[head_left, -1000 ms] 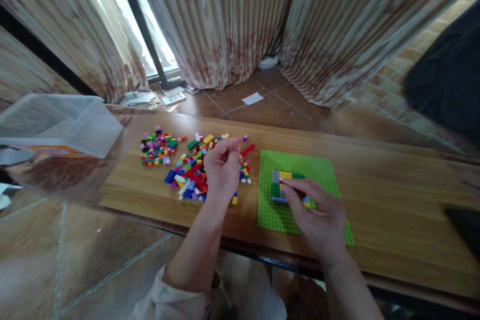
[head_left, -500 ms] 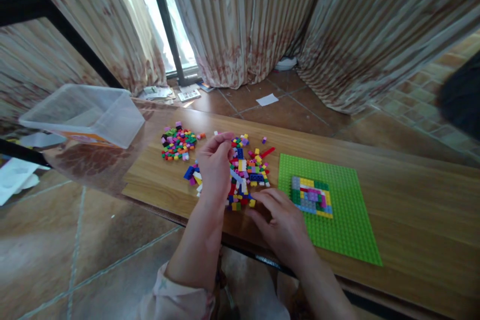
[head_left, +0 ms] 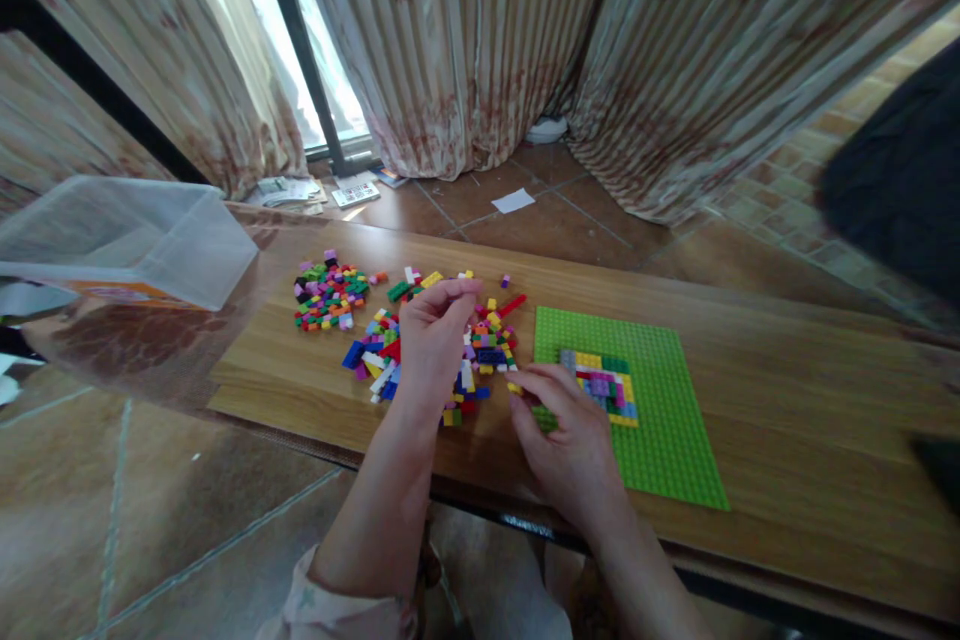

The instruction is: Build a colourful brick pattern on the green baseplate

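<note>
My right hand pinches a small yellow brick between thumb and fingertips, at the left edge of the green baseplate. Above the larger pile of mixed toy bricks hovers my left hand, its thumb and fingers pressed together; whatever they hold is too small to make out. On the baseplate sits a low square build of grey, yellow, green and blue bricks with pink and purple ones in its middle. My right hand partly covers its left side.
A smaller brick pile lies further left on the wooden table. Beyond it stands a clear plastic bin with an orange label. One purple brick lies near the far edge. A dark shape is at the far right.
My right hand has lifted the yellow brick off the near side of the pile and drawn it to the baseplate's edge. My left hand stays pinched over the pile. The whole view has shifted.
</note>
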`<control>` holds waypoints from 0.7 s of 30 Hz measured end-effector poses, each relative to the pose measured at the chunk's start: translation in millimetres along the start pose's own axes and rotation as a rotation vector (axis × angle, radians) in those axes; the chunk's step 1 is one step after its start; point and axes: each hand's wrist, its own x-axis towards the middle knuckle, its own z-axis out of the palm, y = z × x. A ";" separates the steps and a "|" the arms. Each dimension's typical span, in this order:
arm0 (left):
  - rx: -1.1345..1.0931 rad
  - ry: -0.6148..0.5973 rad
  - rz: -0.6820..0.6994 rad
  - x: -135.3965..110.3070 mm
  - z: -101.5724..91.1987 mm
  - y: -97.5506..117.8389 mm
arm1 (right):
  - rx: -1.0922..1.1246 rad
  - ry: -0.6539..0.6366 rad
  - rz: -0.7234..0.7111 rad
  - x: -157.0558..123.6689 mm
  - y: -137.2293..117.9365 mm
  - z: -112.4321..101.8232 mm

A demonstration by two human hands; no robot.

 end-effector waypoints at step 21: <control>0.462 -0.629 0.108 -35.0 38.4 -34.4 | 0.061 0.194 0.221 -17.1 60.5 -82.2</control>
